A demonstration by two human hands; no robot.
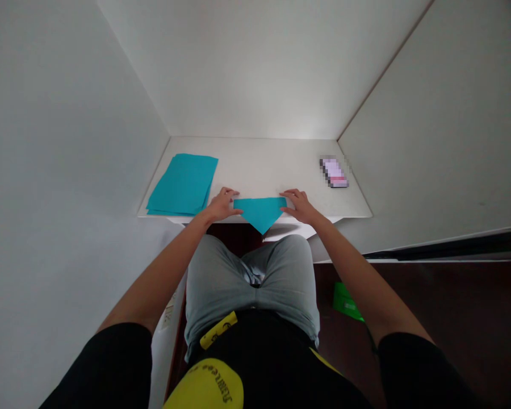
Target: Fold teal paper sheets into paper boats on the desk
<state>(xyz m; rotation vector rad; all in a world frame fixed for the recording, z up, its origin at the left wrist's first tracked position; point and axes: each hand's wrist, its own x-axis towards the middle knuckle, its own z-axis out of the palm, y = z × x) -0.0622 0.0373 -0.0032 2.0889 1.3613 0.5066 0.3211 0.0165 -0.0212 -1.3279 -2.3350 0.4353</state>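
A teal sheet of paper (262, 211), folded into a shape with a straight top edge and a point towards me, lies at the front edge of the shelf-like desk (264, 165). Its tip hangs past that edge. At its left corner, my left hand (223, 204) grips it, thumb on the paper and fingers curved above. The opposite corner is held by my right hand (298, 205) in much the same way. Left of my left hand lies a stack of teal paper sheets (185, 183), slightly fanned.
A phone (334, 173), partly pixelated, lies at the desk's right side. White walls enclose the desk on the left, back and right. On the dark floor at lower right is a green object (346, 301). My legs are below the desk's front edge.
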